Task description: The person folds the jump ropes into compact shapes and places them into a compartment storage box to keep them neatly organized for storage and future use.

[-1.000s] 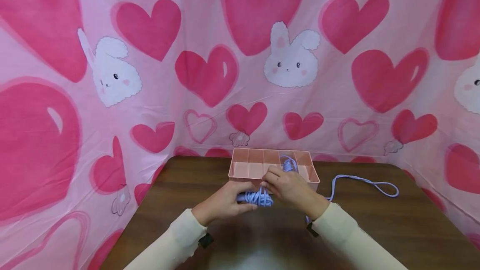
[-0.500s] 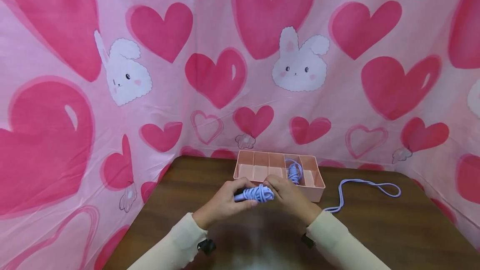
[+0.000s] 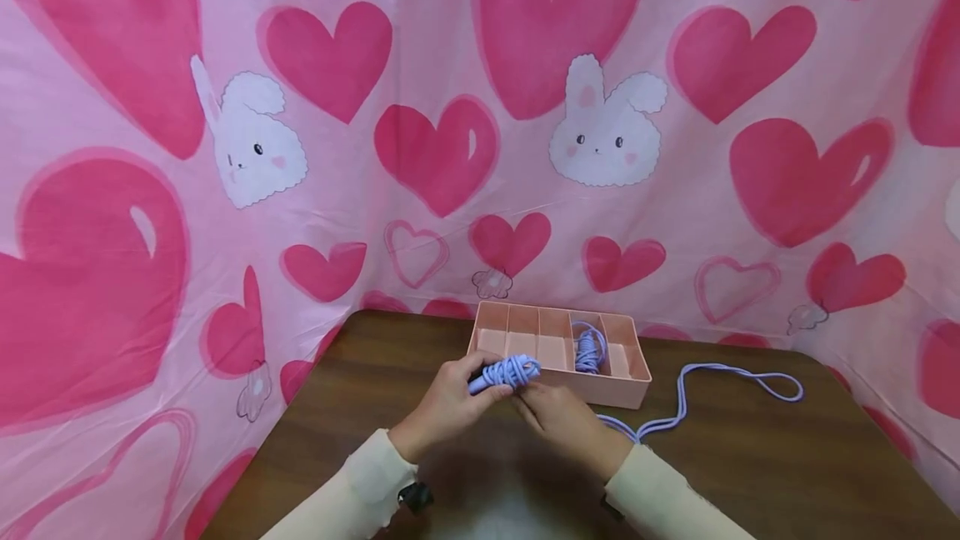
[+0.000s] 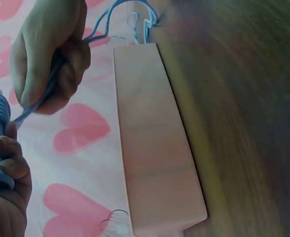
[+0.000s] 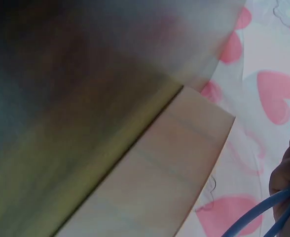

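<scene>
Left hand round a cord-wound handle, right hand on the cord, in front of a divided box

Containers: one pink box (image 3: 617,392), long and low, four dividers making five slots in a row; in the fourth slot from the left, a blue rope bundle (image 3: 589,352), cord wrapped round and round, with a loose loop rising at its top; pale pink floor showing in the other slots

Left hand (image 3: 452,397): thumb and fingers curled round a blue wound handle (image 3: 510,372), held up tilted, plain end low in the grip, wrapped end up and to the right; the left wrist view shows a flared rim on the plain end

Right hand (image 3: 566,419): fingers folded into a fist with the cord (image 3: 681,397) running through it, best seen from the left wrist; just beside the wrapped handle, a short length of cord between the two hands; exact fingertip hold not clear from the head

Edges and room: cord trails doubled from the right hand over the brown table (image 3: 757,448), round the box's near right corner, ending in a loop well to its right; box near the table's far edge, heart-and-rabbit cloth (image 3: 517,252) rising behind; bare wood left and right of the box; left fingers overlap its front edge in the head view, contact uncertain
</scene>
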